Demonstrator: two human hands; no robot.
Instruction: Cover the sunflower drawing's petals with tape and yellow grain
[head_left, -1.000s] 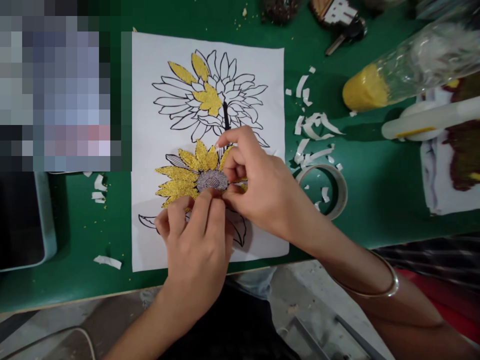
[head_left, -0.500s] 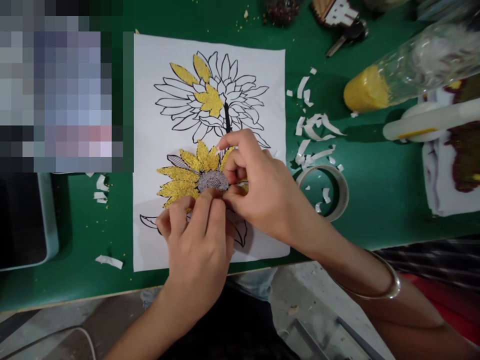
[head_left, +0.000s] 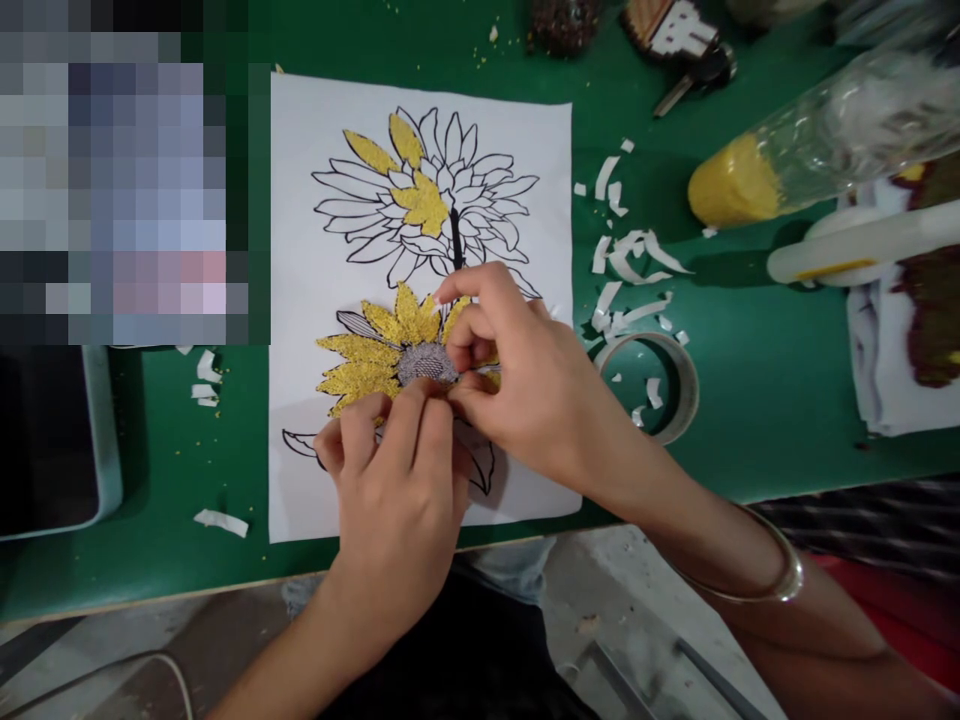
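Observation:
A white paper sheet [head_left: 315, 510] with two flowers outlined in black lies before me. The lower flower has petals [head_left: 360, 375] coated in grainy yellow and a dark, finely lined centre [head_left: 426, 364]. On the upper flower, a few petals [head_left: 420, 203] are yellow and the others white. My left hand [head_left: 397, 470] rests over the lower flower, its fingers bent and closed, tips by the flower's centre. Beside it, my right hand [head_left: 517, 380] is curled in a pinch, thumb tip close to the left fingers. Whatever lies between the fingertips is hidden.
A tape roll [head_left: 686, 400] and white paper scraps [head_left: 634, 250] lie right of the sheet. Farther right are a clear bottle with yellow contents [head_left: 739, 180] and a white tube-like tool [head_left: 870, 245]. Keys [head_left: 694, 75] sit at the back; a dark-screened device [head_left: 109, 470] is at left.
Both hands stay almost in the same place over the lower flower. The whole view has shifted very slightly.

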